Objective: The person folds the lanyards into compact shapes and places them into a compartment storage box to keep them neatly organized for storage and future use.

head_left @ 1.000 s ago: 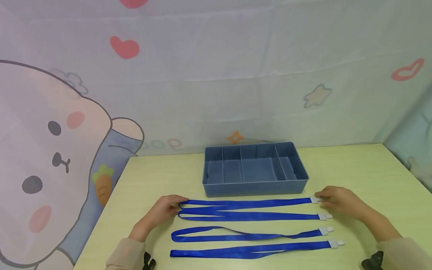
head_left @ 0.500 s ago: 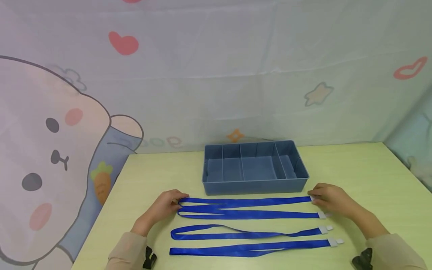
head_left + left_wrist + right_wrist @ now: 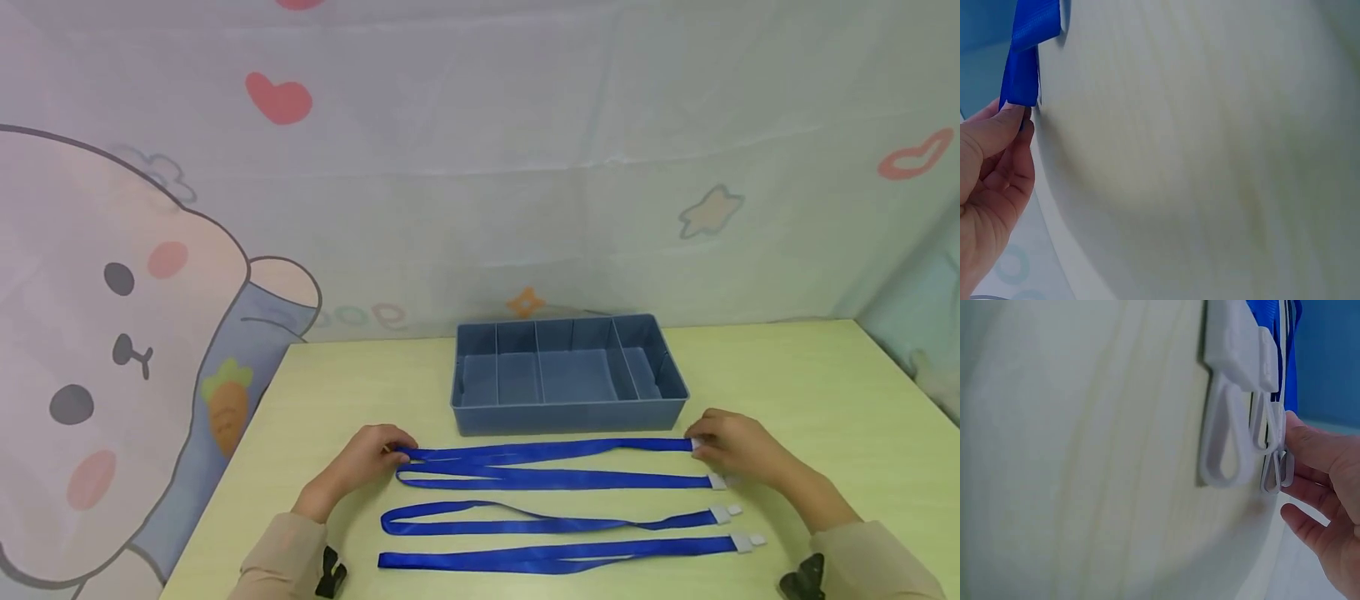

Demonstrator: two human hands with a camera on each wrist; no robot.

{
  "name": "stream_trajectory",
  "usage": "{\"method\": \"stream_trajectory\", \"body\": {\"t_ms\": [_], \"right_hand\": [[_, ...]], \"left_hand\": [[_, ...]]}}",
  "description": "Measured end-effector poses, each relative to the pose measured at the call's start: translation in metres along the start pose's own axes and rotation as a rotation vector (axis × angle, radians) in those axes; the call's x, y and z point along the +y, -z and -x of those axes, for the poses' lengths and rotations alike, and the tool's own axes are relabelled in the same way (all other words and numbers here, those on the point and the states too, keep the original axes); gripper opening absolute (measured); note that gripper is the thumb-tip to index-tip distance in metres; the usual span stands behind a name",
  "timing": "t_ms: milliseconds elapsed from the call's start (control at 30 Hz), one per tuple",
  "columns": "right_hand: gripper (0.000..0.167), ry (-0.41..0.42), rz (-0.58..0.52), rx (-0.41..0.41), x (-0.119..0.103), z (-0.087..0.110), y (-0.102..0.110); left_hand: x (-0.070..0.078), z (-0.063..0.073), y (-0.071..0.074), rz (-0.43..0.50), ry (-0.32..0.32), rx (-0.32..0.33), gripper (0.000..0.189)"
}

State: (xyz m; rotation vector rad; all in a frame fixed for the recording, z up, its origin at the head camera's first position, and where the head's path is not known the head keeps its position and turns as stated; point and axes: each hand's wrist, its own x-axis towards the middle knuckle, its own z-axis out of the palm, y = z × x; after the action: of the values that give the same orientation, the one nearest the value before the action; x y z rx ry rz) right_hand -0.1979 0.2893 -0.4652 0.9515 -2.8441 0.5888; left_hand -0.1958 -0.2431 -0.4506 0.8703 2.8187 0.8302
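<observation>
Several blue lanyards with white plastic clips lie side by side across the table. My left hand (image 3: 367, 458) pinches the looped end of the farthest lanyard (image 3: 555, 451) between thumb and fingers; in the left wrist view its folded blue strap (image 3: 1022, 78) rises from the fingertips. At the other end my right hand (image 3: 738, 446) pinches that lanyard where strap meets clip, covering most of the clip. The second lanyard (image 3: 585, 479) runs just in front of it. Closer to me are a third lanyard (image 3: 517, 527) and the nearest one (image 3: 540, 557), whose white clip (image 3: 1225, 425) looms large in the right wrist view.
Right behind the lanyards stands a blue-grey divided tray (image 3: 566, 417), its compartments bare. The pale yellow table (image 3: 780, 375) ends at a patterned cloth backdrop (image 3: 480, 183). A black object (image 3: 330, 573) sits at each sleeve cuff.
My right hand has shifted left from the clip's tip to the strap end and grips it. My left fingers have gathered the far lanyard's loop, and its strands have drawn closer together.
</observation>
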Motion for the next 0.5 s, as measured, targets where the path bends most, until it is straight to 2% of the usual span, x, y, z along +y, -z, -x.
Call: {"method": "stream_trajectory", "body": {"t_ms": [133,267,433,500], "right_hand": [[0.013,-0.097,-0.05,-0.031,-0.0036,-0.0008,0.001],[0.017,-0.108,-0.123,-0.02,-0.0056,0.0001,0.0018],[0.015,-0.026,-0.19,0.018,-0.0029,0.0031,0.0052],[0.012,0.038,-0.197,0.037,-0.0004,0.0032,0.0066]], "left_hand": [[-0.0009,0.0008,0.0008,0.02,0.023,0.014,0.008],[-0.0013,0.0015,0.0024,0.046,0.033,0.027,0.005],[-0.0019,0.0027,0.0035,0.052,0.027,0.049,0.003],[-0.002,0.0037,0.0047,0.061,0.035,0.06,0.003]]}}
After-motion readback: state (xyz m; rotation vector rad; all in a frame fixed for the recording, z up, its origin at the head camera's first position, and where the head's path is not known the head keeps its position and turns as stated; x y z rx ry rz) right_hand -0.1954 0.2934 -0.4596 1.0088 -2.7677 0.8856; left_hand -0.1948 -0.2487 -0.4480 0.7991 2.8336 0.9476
